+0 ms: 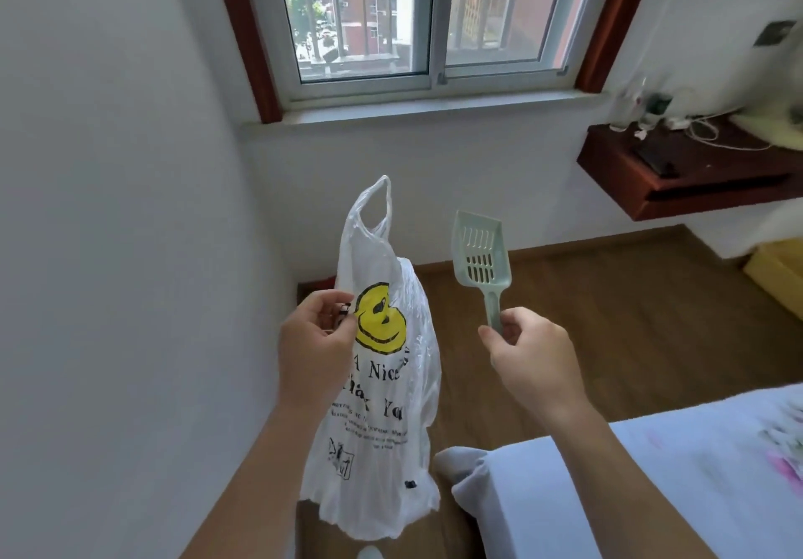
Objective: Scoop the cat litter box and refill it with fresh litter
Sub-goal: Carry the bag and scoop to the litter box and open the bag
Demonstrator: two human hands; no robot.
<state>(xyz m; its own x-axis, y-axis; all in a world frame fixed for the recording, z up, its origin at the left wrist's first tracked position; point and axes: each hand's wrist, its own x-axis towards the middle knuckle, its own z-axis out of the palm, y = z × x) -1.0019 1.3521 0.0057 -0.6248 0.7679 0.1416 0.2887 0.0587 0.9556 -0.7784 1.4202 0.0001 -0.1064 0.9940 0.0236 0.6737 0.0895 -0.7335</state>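
1. Wall (108, 210), plain white, fills the left side up to the corner below the window (430, 19).
2. Left hand (315, 337) is raised in front of that wall, thumb and fingers curled together, pinching the upper edge of a thin white plastic bag (382, 406).
3. Bag hangs limp from the pinch, with one handle loop standing up above it. A yellow smiley face and black lettering are printed on its side, and its bottom dangles above the wooden floor (608, 297).
4. Scoop (480, 254), pale green and slotted, stands upright in the air just right of the bag, apart from it.
5. Right hand (528, 350) grips the scoop's handle low down, fingers wrapped round it.
6. Foot in a grey sock (460, 465) rests on the floor beside the corner of a bed (652, 493) at lower right.
7. Dark red shelf (678, 184) on the far right wall carries cables and small blurred items.
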